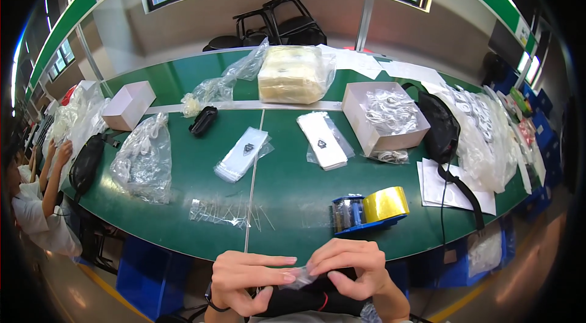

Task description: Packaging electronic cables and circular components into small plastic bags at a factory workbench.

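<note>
Left hand (241, 283) and right hand (357, 268) are meeting just off the near edge of the green table (293, 225), with a small clear plastic piece (301, 278) sitting between their fingertips. Fingertips of both are touching it; thumbs are standing apart from the index tips. Piece is crumpled and partly covered, so can't tell which fingers are actually clamping. Blue tape dispenser (349, 215) with yellow roll (386, 204) is sitting just beyond right hand.
</note>
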A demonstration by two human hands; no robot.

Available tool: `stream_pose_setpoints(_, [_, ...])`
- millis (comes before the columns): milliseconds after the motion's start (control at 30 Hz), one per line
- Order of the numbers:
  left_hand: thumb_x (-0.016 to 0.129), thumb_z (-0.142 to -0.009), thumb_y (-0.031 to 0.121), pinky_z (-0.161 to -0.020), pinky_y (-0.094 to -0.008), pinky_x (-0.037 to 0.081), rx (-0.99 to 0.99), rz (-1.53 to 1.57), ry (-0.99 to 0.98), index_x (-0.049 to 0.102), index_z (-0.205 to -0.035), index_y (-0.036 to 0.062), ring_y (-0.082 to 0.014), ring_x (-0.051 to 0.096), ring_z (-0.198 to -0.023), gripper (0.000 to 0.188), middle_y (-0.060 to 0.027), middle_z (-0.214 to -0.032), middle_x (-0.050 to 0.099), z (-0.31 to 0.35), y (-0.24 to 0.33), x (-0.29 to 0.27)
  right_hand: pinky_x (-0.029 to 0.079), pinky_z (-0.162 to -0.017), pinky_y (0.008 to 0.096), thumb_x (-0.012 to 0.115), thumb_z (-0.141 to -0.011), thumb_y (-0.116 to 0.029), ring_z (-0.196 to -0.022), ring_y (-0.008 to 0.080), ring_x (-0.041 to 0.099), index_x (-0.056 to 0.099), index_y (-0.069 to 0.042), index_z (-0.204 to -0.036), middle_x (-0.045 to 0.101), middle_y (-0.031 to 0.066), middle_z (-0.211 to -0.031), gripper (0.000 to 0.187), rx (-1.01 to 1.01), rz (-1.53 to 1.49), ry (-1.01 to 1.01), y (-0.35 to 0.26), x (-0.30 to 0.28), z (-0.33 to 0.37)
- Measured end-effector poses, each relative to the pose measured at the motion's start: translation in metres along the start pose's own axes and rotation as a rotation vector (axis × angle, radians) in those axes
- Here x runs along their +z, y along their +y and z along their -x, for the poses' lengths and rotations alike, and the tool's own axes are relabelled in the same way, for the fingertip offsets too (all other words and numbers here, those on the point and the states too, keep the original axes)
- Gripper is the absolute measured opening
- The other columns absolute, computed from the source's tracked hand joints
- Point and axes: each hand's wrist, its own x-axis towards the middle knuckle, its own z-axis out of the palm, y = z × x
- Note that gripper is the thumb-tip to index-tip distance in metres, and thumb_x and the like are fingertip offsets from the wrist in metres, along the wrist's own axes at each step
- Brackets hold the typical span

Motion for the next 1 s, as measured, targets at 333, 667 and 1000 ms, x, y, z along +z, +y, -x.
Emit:
stream_pose_setpoints(333, [0.08, -0.067, -0.006, -0.066, -0.0274, 0.058, -0.04, -0.336, 0.162, 0.075, -0.089, 0.0029, -0.025, 0.075, -0.077, 0.024, -0.0127, -0.085, 0.076, -0.004, -0.006, 0.029, 0.053, -0.07, 0.0324, 0.079, -0.073, 0.003, -0.078, 0.0257, 0.064, 0.068, -0.002, -0.095, 0.065, 0.0092, -0.094, 0.025, 0.052, 0.433, 0.059, -0.001, -0.002, -0.012])
stream_pose_setpoints(667, [0.076, -0.074, -0.006, -0.076, -0.0282, 0.057, -0.248, -0.433, 0.343, 0.072, -0.1, -0.0013, -0.0228, 0.075, -0.083, 0.026, -0.0126, -0.091, 0.076, 0.01, -0.023, 0.013, 0.052, -0.067, 0.027, 0.066, -0.087, 0.004, -0.075, 0.0168, 0.067, 0.064, 0.001, -0.087, 0.069, 0.0093, -0.085, 0.004, -0.201, 1.203, 0.673, -0.012, -0.147, -0.085])
stream_pose_setpoints(1000, [0.071, -0.08, -0.004, -0.078, -0.0287, 0.055, -0.321, -0.377, 0.204, 0.071, -0.099, -0.0038, -0.0216, 0.074, -0.082, 0.019, -0.0138, -0.088, 0.075, 0.016, -0.026, 0.008, 0.054, -0.083, 0.0415, 0.074, -0.08, -0.017, -0.096, 0.0348, 0.066, 0.068, -0.007, -0.105, 0.069, 0.0151, -0.098, 0.028, 0.584, 1.516, 0.194, 0.062, -0.197, -0.059])
